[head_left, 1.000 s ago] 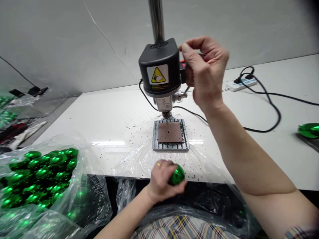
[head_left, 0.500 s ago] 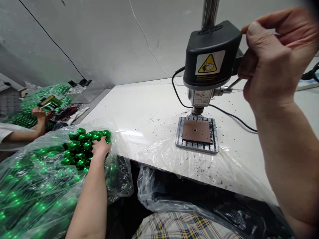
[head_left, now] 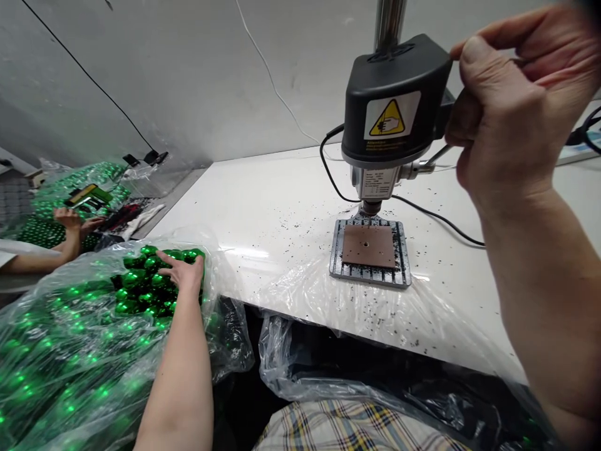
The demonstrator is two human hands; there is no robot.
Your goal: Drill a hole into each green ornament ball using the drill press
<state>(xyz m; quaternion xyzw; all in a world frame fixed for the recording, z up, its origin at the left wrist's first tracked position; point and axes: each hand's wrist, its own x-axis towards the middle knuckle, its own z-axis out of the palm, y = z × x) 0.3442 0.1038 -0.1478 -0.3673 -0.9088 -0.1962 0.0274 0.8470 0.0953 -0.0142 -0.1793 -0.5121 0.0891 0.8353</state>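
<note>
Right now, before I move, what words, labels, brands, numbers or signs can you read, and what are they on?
Hand symbol in a yellow triangle, no word inside: warning sticker on the black machine head.
Yellow print below the triangle: too blurred to read surely.
Small print on the pale label beneath the head: too small to read.

White table [head_left: 253, 207], gray metal base plate [head_left: 337, 266], brown square board on it, dark shavings [head_left: 291, 227], clear plastic [head_left: 300, 288]
</note>
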